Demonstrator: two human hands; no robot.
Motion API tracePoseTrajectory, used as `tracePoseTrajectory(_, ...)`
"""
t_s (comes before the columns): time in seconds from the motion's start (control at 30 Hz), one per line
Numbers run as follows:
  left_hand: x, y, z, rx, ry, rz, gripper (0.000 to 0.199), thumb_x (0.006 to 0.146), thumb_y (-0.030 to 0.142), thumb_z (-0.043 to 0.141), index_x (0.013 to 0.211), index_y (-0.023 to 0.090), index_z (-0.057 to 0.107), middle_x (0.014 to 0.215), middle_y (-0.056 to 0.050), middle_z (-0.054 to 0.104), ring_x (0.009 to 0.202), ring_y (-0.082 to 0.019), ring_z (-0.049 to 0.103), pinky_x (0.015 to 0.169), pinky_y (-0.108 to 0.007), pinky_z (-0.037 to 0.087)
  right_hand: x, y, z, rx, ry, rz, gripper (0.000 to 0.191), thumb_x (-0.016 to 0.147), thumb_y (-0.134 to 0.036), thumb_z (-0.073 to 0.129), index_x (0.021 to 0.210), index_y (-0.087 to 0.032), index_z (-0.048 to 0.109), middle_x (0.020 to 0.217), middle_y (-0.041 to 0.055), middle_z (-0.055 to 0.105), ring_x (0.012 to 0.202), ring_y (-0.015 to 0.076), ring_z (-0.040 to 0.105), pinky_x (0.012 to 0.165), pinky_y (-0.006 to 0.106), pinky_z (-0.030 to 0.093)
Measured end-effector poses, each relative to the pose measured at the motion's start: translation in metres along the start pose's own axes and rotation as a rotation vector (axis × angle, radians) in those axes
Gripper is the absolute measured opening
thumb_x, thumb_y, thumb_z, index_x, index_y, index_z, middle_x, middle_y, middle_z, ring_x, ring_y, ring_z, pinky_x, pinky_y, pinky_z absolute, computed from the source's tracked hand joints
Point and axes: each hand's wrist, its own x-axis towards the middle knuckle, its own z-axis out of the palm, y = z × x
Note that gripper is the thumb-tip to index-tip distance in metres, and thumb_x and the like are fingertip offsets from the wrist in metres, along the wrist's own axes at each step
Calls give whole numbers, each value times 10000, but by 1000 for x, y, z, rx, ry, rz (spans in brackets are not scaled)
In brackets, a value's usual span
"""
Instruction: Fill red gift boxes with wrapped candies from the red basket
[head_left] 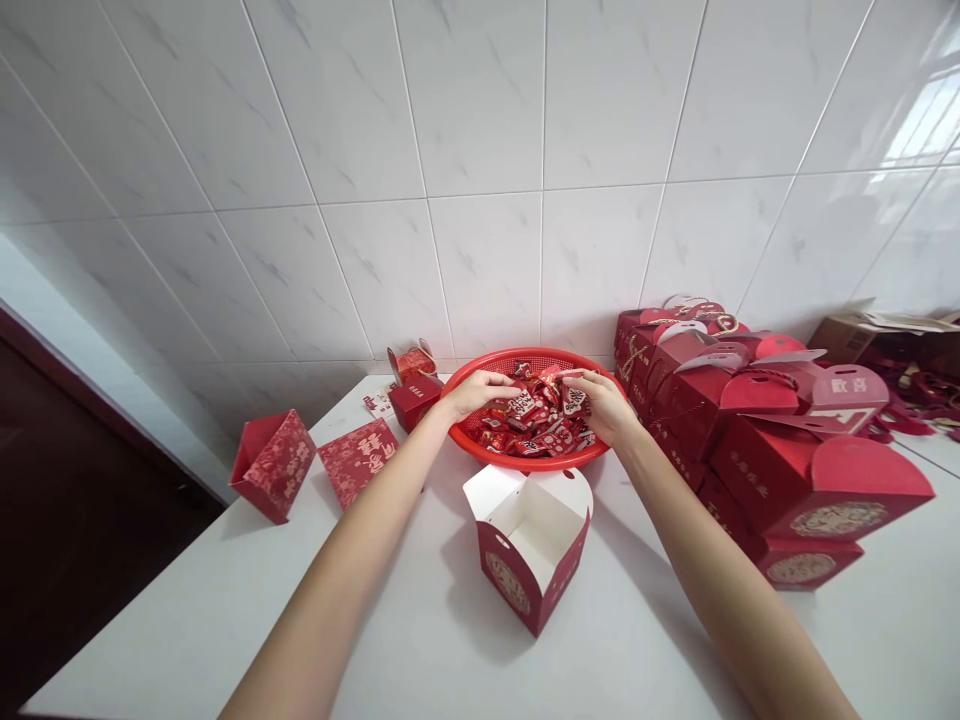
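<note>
A red plastic basket full of red-wrapped candies stands against the wall. My left hand reaches over its left side, fingers closed on a wrapped candy with white lettering. Over the right side, my right hand pinches another wrapped candy. Between my forearms, in front of the basket, an open red gift box stands upright with its flaps up. Its white inside shows, and nothing is visible in it.
Filled-out red gift boxes are stacked at the right. On the left are a standing red card box, a flat patterned red packet and a small dark red box. A cardboard box sits far right. The tiled wall closes off the back.
</note>
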Motion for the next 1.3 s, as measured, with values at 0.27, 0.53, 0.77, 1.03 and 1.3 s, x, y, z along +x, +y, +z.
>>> tracePoseTrajectory(0.27,-6,5,15,-43,47,105,508,606,542,877,917,151,786,953,-69,764,926,-234,669,881,-363,512,-10,-9,3,-8,-140,66,301,559,-313,886,795,-196,740,690,-16,692,610,129,604,537,246,445)
tracePoseTrajectory(0.53,-12,7,26,-45,140,243,687,684,345,846,1329,207,656,1490,-90,562,1397,-318,478,1145,-429,418,-5,-3,-1,-28,-218,93,354,557,-326,914,828,-187,734,764,14,736,721,181,683,660,296,542)
tracePoseTrajectory(0.77,-12,8,27,-16,197,169,558,854,287,647,1404,214,586,1513,-82,538,1332,-265,557,1084,-367,479,-7,-3,0,-30,-158,43,374,519,-330,926,805,-186,735,781,15,733,700,166,663,606,275,516)
tracePoseTrajectory(1.03,12,-3,-2,429,216,-114,170,763,168,645,858,196,784,1027,-57,784,1045,-253,685,968,-312,491,-4,-1,1,3,-86,-24,357,490,-322,910,758,-187,717,751,3,713,667,146,634,618,266,493)
tracePoseTrajectory(1.3,19,-15,-3,446,41,-208,164,545,107,756,454,185,644,484,10,610,558,-176,570,614,-277,437,-5,-1,2,12,-73,-24,353,479,-325,912,737,-184,716,731,-4,700,637,133,612,584,255,473)
